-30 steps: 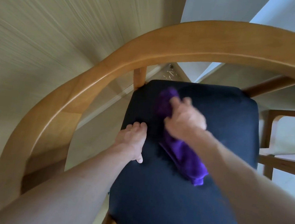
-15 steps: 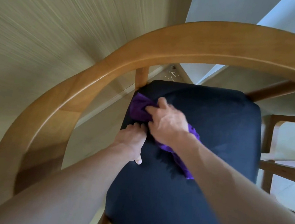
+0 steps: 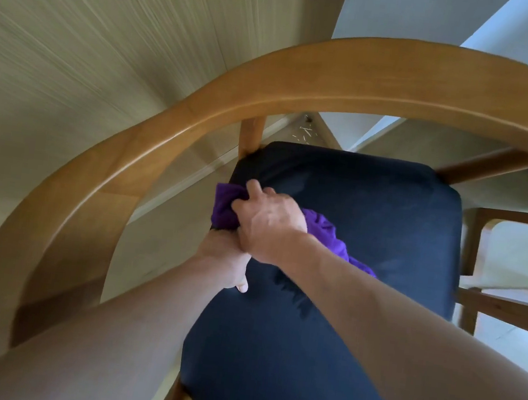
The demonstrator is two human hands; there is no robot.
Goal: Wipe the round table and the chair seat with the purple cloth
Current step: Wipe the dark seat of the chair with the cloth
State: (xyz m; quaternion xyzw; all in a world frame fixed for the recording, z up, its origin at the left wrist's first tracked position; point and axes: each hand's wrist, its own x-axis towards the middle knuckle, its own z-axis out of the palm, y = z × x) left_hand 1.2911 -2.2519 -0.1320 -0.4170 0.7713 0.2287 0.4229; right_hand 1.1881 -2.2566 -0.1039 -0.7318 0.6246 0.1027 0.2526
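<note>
Leftward since a moment ago, the right hand [image 3: 268,225] has dragged the crumpled purple cloth [image 3: 227,207] to the dark navy padded chair seat's [image 3: 366,245] left edge, fingers clenched around it. Beneath it, the left hand [image 3: 227,258] rests on that edge; its fingers are hidden, so their state cannot be told.

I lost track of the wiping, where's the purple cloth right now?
In the head view, the purple cloth is bunched under the right hand at the left edge of the dark chair seat, just beyond the left hand.
</note>
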